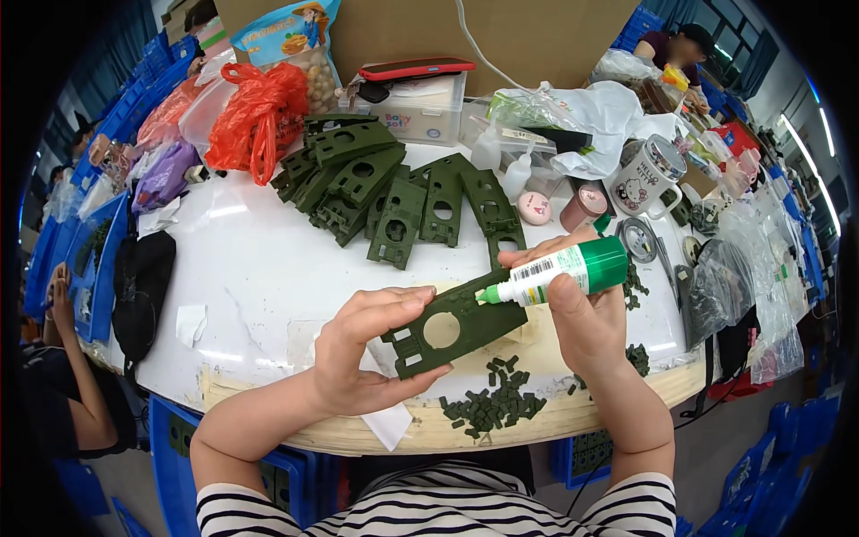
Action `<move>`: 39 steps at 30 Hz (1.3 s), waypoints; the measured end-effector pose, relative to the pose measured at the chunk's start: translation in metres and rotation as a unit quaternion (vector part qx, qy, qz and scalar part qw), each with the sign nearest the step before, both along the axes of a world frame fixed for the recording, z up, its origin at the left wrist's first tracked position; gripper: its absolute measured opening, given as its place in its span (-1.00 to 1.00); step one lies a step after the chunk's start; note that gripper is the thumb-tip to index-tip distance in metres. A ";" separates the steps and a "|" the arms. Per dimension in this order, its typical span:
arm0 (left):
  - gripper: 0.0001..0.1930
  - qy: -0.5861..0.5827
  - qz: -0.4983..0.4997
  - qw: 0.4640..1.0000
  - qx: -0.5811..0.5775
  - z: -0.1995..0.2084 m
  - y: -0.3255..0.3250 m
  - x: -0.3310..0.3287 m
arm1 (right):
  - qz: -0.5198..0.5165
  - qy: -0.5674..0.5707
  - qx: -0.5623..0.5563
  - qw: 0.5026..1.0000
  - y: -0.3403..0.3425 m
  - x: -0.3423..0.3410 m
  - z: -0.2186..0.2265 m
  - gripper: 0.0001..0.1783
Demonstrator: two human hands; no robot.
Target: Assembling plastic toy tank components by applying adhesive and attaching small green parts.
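Observation:
My left hand [369, 351] grips the left end of a dark green plastic model tank hull [479, 333], which has a large round hole and smaller openings. In my right hand [586, 324] is a white and green glue bottle [573, 271], tilted so its pale green nozzle points left and down at the upper edge of the hull. Whether the tip touches the plastic I cannot tell. Below the hull, a heap of small dark green plastic pieces [494, 399] lies near the table's front edge. Several similar green hulls [394, 219] lie fanned and stacked farther back.
A red plastic bag [259, 116], a clear box [420, 112] with a red-cased phone [417, 68] and a white mug [646, 176] line the back. A black pouch [143, 291] lies left. Coiled wire [637, 240] and clear bags [720, 277] lie right. Blue crates [170, 456] stand below.

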State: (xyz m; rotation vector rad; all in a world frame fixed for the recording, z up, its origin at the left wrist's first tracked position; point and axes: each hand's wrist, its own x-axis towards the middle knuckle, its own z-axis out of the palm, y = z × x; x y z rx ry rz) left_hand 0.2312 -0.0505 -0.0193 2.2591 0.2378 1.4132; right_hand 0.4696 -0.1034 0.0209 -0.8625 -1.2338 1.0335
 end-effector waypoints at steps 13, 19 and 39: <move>-0.16 0.054 -0.009 0.998 0.011 0.003 -0.001 -0.005 | 0.003 0.005 0.038 0.999 0.002 0.002 -0.004 -0.62; -0.17 0.053 -0.007 0.998 0.018 0.004 -0.001 -0.005 | 0.002 0.004 0.033 0.999 0.002 0.002 -0.003 -0.63; -0.25 0.004 0.004 1.000 -0.003 0.002 0.001 -0.001 | 0.011 0.026 0.015 0.999 0.000 0.002 -0.005 -0.62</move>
